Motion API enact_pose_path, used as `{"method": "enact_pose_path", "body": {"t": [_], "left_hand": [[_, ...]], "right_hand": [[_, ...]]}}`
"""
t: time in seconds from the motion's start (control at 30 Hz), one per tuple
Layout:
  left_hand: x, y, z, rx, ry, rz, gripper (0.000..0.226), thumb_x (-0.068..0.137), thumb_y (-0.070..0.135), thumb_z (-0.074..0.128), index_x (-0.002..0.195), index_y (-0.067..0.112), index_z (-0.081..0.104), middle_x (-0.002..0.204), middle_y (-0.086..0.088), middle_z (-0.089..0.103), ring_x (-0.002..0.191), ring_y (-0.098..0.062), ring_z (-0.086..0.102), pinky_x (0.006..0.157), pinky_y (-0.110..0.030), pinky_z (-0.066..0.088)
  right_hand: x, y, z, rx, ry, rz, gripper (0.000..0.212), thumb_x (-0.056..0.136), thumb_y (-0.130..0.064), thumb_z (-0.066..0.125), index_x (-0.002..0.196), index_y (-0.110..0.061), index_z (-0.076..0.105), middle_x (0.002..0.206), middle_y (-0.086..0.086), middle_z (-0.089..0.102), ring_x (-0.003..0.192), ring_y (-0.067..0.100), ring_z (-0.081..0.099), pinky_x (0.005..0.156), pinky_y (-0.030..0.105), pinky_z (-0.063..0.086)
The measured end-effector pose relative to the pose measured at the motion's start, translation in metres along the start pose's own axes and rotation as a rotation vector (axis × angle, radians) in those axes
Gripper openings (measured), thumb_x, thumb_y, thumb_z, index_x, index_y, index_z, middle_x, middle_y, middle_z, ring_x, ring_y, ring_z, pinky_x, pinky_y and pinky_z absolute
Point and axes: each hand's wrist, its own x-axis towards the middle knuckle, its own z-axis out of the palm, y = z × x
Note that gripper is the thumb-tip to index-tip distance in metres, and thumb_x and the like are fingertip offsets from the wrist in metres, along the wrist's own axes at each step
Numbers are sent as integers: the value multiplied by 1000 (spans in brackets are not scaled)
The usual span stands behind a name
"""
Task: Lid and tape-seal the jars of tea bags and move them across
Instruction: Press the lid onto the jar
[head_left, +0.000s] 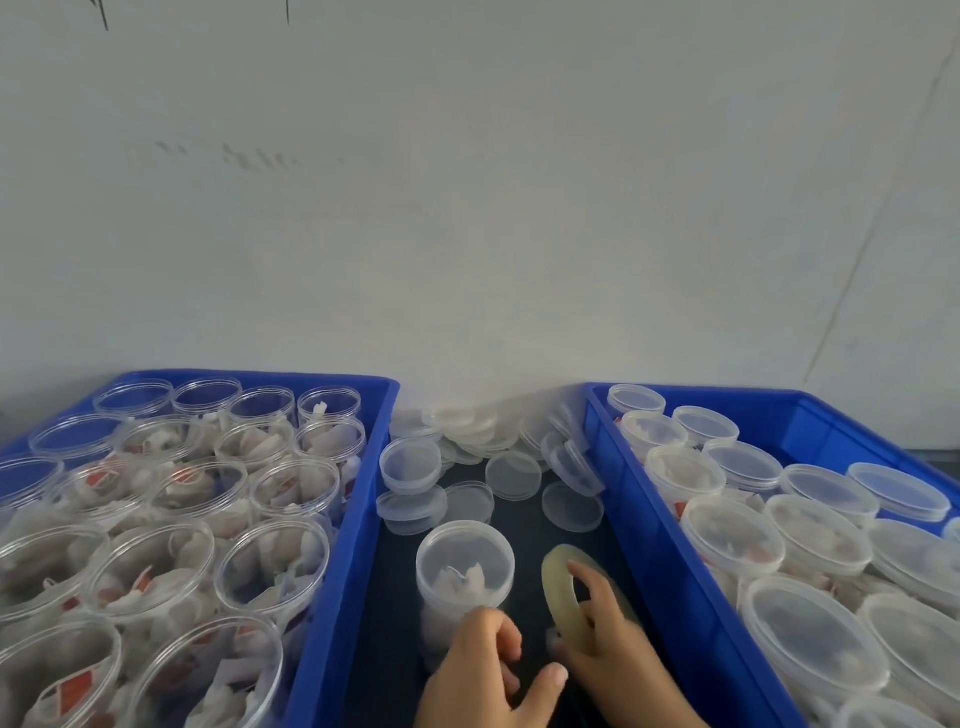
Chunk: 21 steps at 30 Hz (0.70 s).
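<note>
Left hand (485, 670), fingers curled, appears to pinch a tape end; right hand (597, 618) grips the tape roll (558, 587). Beyond stands the lidded jar (465, 571): light, slick, rigid plastic, best grasped around its wall.

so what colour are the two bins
Both bins are bright blue, shown in the head view.

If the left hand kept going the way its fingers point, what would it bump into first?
Most likely the tape roll held by the right hand. The left hand has its fingers curled toward the right, close to it. Depth is hard to judge, so it might slip past in front.
</note>
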Motion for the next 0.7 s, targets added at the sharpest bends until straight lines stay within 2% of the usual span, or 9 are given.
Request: {"method": "enact_pose_path", "body": {"t": [0.1,0.2,0.23,0.3,0.37,0.47,0.57,0.63,0.7], "left_hand": [[3,2,6,35,3,55,54,83,60,57,123,44,24,118,33,35,89,3,57,79,-7,42],[13,-2,15,91,-61,62,65,91,57,46,145,38,17,143,24,32,117,-1,50,99,-20,39],[14,-2,17,99,-80,65,61,93,53,45,146,38,20,142,22,37,120,-1,48,102,-21,37],[14,-3,21,83,-91,61,50,94,46,48,141,40,31,125,24,50,116,4,48,99,-14,36],[14,-4,23,60,-79,41,46,94,43,50,138,41,36,108,28,49,110,9,48,94,-8,34],[11,0,26,70,-83,24,52,92,42,52,140,40,31,105,24,49,102,9,50,96,-9,34],[10,1,22,98,-124,80,50,91,43,53,135,44,29,96,21,50,86,11,48,90,-6,34],[14,-5,11,36,-193,96,35,92,38,52,122,40,34,87,19,48,77,12,46,86,-6,35],[14,-9,5,-51,-351,77,16,95,35,46,108,34,37,92,19,44,78,11,43,88,-7,34]], "right_hand": [[0,4,-2,34,-7,-4,84,80,-34,72,143,-31,16,102,-13,53,97,2,55,86,16,41],[-3,6,-1,33,2,-10,88,78,-37,74,143,-31,16,99,-15,55,95,-1,56,86,15,41],[-4,6,-2,46,13,-7,88,77,-37,75,142,-32,17,101,-14,57,94,-2,57,85,14,42],[-6,5,-4,80,22,12,86,77,-35,75,142,-33,19,101,-12,59,92,-2,58,85,15,44],[-7,3,-6,88,11,23,84,78,-36,74,141,-34,19,97,-13,58,90,-1,58,87,17,45],[-10,0,-8,98,16,26,81,79,-35,73,140,-35,20,99,-13,58,90,-2,58,88,19,46],[-11,0,-7,111,31,28,80,80,-33,73,141,-34,21,108,-11,56,92,-1,58,93,23,46],[-11,2,-7,102,27,21,81,79,-32,73,142,-33,21,113,-8,56,95,0,57,95,24,45],[-9,3,-7,86,8,22,83,79,-31,73,143,-33,20,110,-9,56,95,0,56,93,21,44]]}}
